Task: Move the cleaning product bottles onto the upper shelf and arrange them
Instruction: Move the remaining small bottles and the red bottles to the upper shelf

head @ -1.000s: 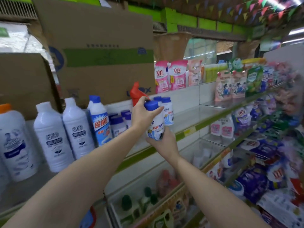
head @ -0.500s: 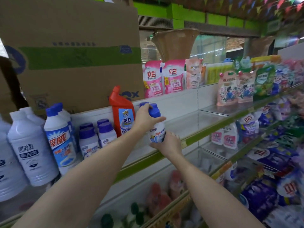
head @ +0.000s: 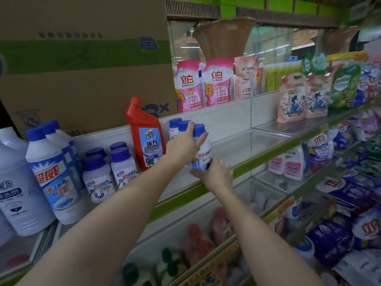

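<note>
1. The person stands before the upper shelf (head: 257, 159), which has a green front edge, and both arms reach toward it.
2. The left hand (head: 181, 145) lies on the upper part of a small white bottle (head: 203, 153) with a blue cap; the fingers curl around its neck and shoulder.
3. The right hand (head: 216, 172) holds the same bottle from below, with the fingers wrapped under its base.
4. This bottle is upright at the front part of the shelf, just beside two more blue-capped bottles (head: 175, 125) that stand behind the left hand. I cannot tell if its base touches the shelf.
5. To the left of them stands a red bottle (head: 145, 137) with a bent neck, close to the back wall.
6. Further left are four small bottles with purple caps (head: 109, 168), then a taller blue and white bottle (head: 51, 174), and a big white one (head: 16, 195) at the edge.
7. A large cardboard box (head: 82, 69) stands behind this shelf.
8. Pink refill pouches (head: 202, 83) are behind the back wall, to the right of the box.
</note>
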Motion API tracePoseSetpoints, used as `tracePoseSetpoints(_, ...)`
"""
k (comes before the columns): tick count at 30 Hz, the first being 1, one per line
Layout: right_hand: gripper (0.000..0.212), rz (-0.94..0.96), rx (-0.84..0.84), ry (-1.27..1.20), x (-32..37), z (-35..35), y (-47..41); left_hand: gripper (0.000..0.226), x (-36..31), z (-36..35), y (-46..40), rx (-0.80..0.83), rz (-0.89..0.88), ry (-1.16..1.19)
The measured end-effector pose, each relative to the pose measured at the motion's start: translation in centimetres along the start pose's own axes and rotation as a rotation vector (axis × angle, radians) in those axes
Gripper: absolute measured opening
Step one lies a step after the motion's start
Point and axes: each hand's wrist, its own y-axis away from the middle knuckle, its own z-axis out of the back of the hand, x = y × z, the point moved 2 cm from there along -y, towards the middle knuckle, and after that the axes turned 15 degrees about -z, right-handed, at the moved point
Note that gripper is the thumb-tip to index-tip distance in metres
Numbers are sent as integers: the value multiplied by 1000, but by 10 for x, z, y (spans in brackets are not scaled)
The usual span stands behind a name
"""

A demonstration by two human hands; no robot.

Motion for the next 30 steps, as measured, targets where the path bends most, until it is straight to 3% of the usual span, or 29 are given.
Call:
tracePoseSetpoints(10,71,-91,92,39,8,-2,-3,65,-3,-10,-4,1,111,98)
tracePoseSetpoints(17,71,-124,153,53,7,2,6,61,-2,-4,11,-22,93,253)
tracePoseSetpoints(23,56,-39,-16,-34,4,-1,32,65,5,17,42,-26,47,294)
tracePoseSetpoints(26,46,-20,-126,-83,7,1,48,53,7,25,60,15,25,303)
tracePoseSetpoints(30,37,-32,-77,-147,8,0,78,26,9,38,94,69,17,320)
